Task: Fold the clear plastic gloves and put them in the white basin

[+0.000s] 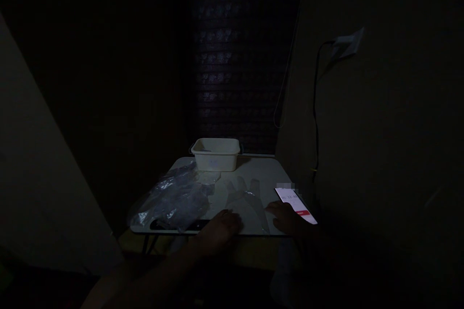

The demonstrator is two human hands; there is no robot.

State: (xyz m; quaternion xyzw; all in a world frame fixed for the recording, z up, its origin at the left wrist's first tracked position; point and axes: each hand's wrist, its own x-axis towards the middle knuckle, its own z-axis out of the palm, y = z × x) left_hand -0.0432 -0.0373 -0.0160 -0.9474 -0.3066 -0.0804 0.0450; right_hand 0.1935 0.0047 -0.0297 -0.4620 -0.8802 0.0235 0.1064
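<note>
A clear plastic glove (244, 200) lies flat on the pale table (266, 166), its finger shapes pointing away from me. At its left lower edge rests my left hand (226, 223), fingers bent together; darkness hides whether they hold any of the plastic. My right hand (284, 216) is at the glove's right edge, index finger stretched towards it and the fingers apart. A crumpled heap of clear plastic (177, 198) covers the table's left side, left of my left hand.
At the back of the table stands a white plastic tub (216, 160) with side handles. Beside my right hand lies a lit phone (299, 207) showing a timer. A black cable (315, 106) hangs from a wall socket (346, 44). The room is very dark.
</note>
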